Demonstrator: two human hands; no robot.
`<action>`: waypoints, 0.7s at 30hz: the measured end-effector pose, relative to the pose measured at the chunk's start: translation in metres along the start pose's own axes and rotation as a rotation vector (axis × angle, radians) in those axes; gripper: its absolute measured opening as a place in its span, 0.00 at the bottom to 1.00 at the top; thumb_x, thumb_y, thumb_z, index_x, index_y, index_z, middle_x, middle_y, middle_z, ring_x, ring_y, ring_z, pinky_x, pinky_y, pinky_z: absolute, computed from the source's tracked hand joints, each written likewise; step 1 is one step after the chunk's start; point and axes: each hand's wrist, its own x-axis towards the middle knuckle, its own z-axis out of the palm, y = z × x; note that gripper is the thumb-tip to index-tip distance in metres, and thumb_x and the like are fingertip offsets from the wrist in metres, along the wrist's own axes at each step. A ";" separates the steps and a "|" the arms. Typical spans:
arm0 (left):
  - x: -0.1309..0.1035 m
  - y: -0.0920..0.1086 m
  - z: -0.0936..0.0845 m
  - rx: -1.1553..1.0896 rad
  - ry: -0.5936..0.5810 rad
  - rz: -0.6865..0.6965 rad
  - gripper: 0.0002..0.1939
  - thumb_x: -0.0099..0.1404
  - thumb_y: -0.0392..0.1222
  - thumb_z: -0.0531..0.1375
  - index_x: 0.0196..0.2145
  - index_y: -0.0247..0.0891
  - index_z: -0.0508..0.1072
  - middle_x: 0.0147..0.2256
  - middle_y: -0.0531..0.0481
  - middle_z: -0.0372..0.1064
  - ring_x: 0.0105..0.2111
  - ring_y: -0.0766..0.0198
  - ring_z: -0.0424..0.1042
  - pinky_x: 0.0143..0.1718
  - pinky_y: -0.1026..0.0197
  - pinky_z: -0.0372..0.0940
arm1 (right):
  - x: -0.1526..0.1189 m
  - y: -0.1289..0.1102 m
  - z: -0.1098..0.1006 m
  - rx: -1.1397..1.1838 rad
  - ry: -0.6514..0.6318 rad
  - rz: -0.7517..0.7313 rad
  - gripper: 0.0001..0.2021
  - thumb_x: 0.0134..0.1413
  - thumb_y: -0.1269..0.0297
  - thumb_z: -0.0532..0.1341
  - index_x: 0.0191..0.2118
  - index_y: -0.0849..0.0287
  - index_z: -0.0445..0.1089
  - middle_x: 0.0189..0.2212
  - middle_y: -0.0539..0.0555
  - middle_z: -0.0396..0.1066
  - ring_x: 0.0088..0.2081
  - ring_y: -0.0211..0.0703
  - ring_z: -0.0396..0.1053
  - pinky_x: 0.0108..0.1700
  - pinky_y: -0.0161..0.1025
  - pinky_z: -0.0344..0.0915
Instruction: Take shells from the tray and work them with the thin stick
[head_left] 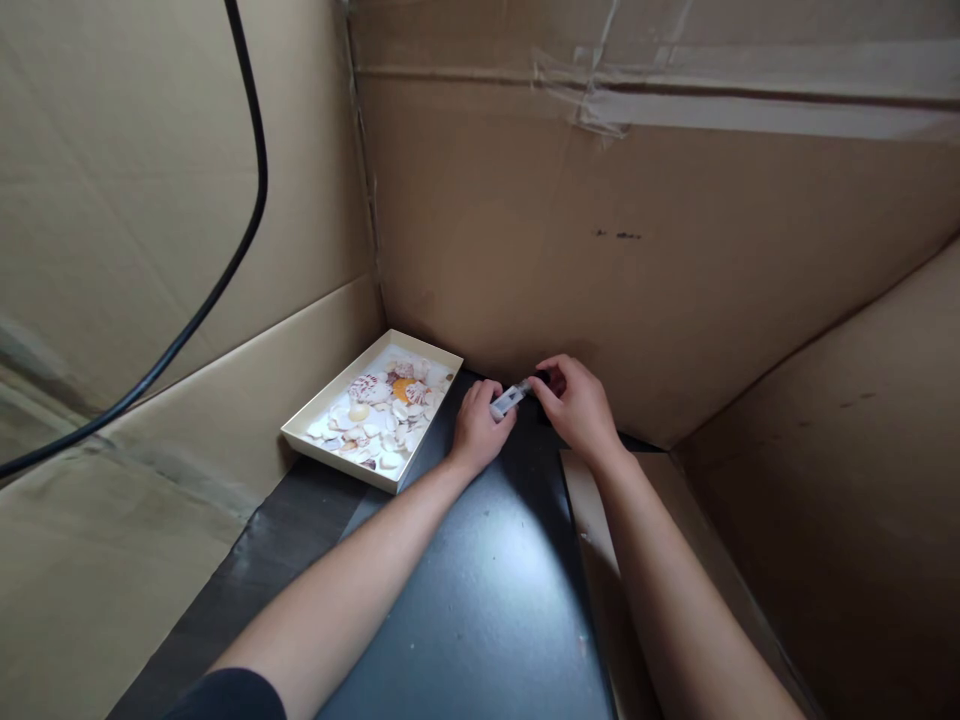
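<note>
Near the back cardboard wall, my left hand (480,428) is closed around a small clear and white tube-like item (508,401) with a dark mark on it. My right hand (579,405) pinches the far end of this item, where a dark part shows by the fingertips. The item slants up to the right between both hands. Just left of my left hand lies a shallow cream tray (341,464) with many shells (367,390) in it, white, striped and one orange.
Cardboard walls (510,230) stand at the left, back and right. A black cable (259,190) hangs down at the left. Under my arms is a dark tabletop (480,600). A flat cardboard piece (589,510) lies beneath my right forearm.
</note>
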 end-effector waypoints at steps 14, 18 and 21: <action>-0.001 -0.001 0.003 -0.065 -0.012 0.003 0.07 0.58 0.36 0.59 0.34 0.39 0.62 0.31 0.54 0.63 0.32 0.66 0.62 0.33 0.64 0.55 | -0.002 -0.009 0.000 0.063 -0.029 -0.052 0.12 0.55 0.68 0.56 0.44 0.55 0.70 0.38 0.54 0.68 0.29 0.38 0.66 0.35 0.38 0.63; -0.001 -0.002 0.004 -0.051 -0.003 0.004 0.07 0.58 0.35 0.58 0.32 0.39 0.61 0.30 0.54 0.62 0.31 0.66 0.62 0.32 0.64 0.54 | -0.002 -0.011 0.001 0.066 -0.043 -0.048 0.12 0.54 0.69 0.56 0.44 0.55 0.70 0.39 0.54 0.68 0.29 0.38 0.66 0.36 0.38 0.64; -0.001 -0.002 0.004 -0.039 0.002 0.004 0.07 0.58 0.35 0.58 0.32 0.39 0.61 0.30 0.54 0.62 0.31 0.66 0.61 0.32 0.64 0.54 | -0.002 -0.013 0.001 0.074 -0.049 -0.046 0.12 0.53 0.69 0.56 0.43 0.56 0.70 0.38 0.54 0.68 0.29 0.38 0.66 0.36 0.38 0.64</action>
